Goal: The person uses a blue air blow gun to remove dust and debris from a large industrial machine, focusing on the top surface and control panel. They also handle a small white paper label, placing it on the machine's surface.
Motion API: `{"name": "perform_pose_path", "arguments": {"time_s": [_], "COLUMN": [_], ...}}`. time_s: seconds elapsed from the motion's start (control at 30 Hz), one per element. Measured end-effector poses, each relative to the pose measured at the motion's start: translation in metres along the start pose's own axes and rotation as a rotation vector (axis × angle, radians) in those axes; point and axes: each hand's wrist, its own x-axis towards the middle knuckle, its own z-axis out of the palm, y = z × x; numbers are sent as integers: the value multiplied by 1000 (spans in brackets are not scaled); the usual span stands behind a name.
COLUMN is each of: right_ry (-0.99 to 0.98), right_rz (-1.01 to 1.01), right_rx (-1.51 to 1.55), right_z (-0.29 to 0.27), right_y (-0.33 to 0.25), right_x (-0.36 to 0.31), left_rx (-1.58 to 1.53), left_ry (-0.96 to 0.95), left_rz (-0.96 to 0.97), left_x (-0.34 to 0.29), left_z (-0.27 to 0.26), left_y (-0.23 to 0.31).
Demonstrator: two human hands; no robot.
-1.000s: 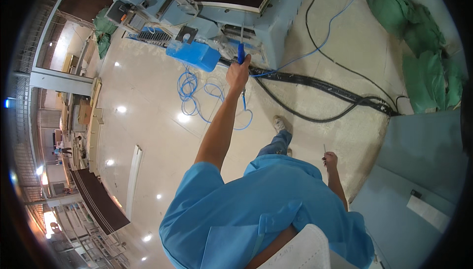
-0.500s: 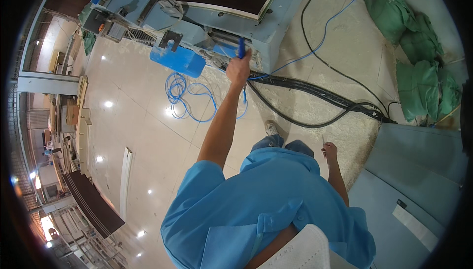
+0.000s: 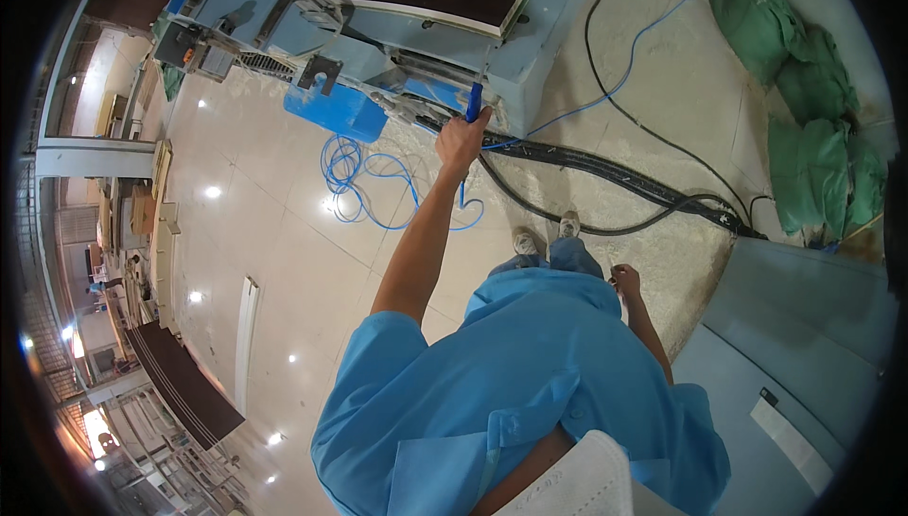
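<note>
At the far left a dark brown flat panel (image 3: 184,385) lies on the glossy pale floor (image 3: 274,232). Further right, a loose coil of thin blue hose (image 3: 355,171) rests on the floor below a bright blue box-shaped part (image 3: 336,111) of the large pale blue machine (image 3: 426,15). The left hand (image 3: 461,140) is clamped round a slim blue nozzle-like tool (image 3: 473,100), which now points at the machine's lower edge, closer in than a second ago, so the tip seems to be working along that edge. Thick black cables (image 3: 605,171) run past over dusty ground. The right hand (image 3: 624,279) hangs empty, fingers loosely curled, beside the blue-shirted body. Green sacks (image 3: 813,128) are piled at the right.
</note>
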Motion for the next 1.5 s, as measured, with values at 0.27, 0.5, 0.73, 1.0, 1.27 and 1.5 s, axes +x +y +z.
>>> {"name": "perform_pose_path", "arguments": {"time_s": [0.27, 0.5, 0.73, 1.0, 1.27, 1.5], "right_ry": [104, 156, 239, 207, 51, 20], "right_rz": [-89, -55, -273, -41, -133, -145], "right_rx": [35, 63, -162, 160, -174, -173], "right_z": [-16, -9, -20, -86, -145, -179], "right_y": [-7, 13, 70, 124, 170, 184], "right_x": [15, 16, 26, 47, 108, 116], "left_rx": [-54, 2, -54, -11, 158, 119], "left_ry": [-25, 19, -45, 85, 196, 207], "left_rz": [14, 22, 11, -77, -178, -156], "left_x": [23, 26, 15, -2, -62, -110], "left_z": [30, 38, 44, 77, 117, 169], "left_y": [-16, -2, 29, 51, 93, 119]}}
